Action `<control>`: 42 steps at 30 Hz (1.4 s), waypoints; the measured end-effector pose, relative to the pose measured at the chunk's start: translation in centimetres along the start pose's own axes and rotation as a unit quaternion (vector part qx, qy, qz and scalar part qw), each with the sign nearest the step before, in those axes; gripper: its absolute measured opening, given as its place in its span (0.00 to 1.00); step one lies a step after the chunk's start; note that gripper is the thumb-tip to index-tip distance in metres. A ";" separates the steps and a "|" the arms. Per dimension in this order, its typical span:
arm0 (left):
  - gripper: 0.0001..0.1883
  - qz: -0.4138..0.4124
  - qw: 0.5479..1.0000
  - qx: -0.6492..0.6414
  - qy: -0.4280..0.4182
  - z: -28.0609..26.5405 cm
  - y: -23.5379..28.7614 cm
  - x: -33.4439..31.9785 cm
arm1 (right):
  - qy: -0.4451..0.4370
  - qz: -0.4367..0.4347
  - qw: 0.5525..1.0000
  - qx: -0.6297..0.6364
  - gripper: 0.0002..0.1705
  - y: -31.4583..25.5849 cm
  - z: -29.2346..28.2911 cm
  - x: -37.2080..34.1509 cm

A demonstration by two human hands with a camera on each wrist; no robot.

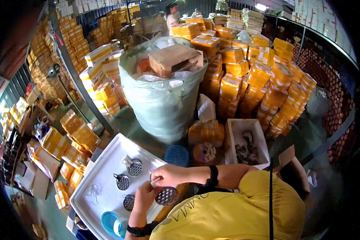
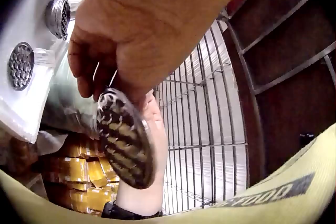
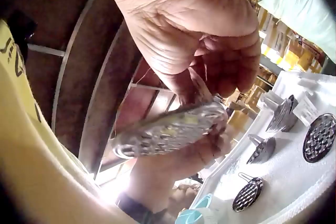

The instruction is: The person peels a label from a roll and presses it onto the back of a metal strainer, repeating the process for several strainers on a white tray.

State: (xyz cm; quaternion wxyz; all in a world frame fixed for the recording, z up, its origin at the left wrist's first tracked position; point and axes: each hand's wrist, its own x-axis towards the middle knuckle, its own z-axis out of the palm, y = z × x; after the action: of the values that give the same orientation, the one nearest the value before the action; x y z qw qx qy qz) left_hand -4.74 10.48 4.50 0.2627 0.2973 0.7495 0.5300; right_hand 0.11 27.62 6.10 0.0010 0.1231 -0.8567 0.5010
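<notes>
Beside the white tray [image 1: 104, 168], my left hand [image 1: 145, 195] and right hand [image 1: 171, 176] meet over a round, dark metal disc [image 1: 167, 196] with a patterned face. In the left wrist view the left hand [image 2: 136, 35] has curled fingers at the top edge of the disc [image 2: 126, 137], by a thin wire loop. The right wrist view has the right hand [image 3: 210, 29] pinching at the upper edge of the disc [image 3: 168, 132], the left hand lying behind it. A small pale piece [image 1: 155, 182] shows between the fingers; its shape is partly hidden.
Similar discs [image 1: 123, 182] lie on the tray with a blue cup [image 1: 113, 224] and thin wire [image 1: 93, 193]. Beyond stand a big green sack [image 1: 160, 104], a white foam box [image 1: 248, 124], a blue stool [image 1: 177, 155] and stacked taped boxes [image 1: 230, 90]. A person [image 1: 172, 18] stands far back.
</notes>
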 end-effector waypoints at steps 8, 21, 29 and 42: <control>0.06 0.049 0.988 0.094 0.111 -0.7 -0.6 -2.3 | -0.004 -0.039 0.999 -0.016 0.07 -0.4 2.6 2.4; 0.07 -0.059 0.964 -0.114 0.235 -0.1 -3.2 -4.9 | -0.195 0.092 0.952 0.219 0.08 1.9 3.7 3.9; 0.07 -0.088 0.956 -0.039 0.279 1.5 -4.9 -5.6 | -0.210 0.107 0.966 0.104 0.06 3.1 4.5 2.3; 0.04 -0.162 0.977 -0.037 0.135 4.0 -7.1 -5.2 | -0.171 0.114 0.973 0.104 0.06 6.6 5.8 -0.5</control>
State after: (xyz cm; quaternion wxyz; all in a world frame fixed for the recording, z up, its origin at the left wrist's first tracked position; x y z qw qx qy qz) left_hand 0.49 7.43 -3.03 0.2524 0.0880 0.7964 0.5426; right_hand -0.09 25.83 -2.48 -0.2158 0.1079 -0.7956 0.5557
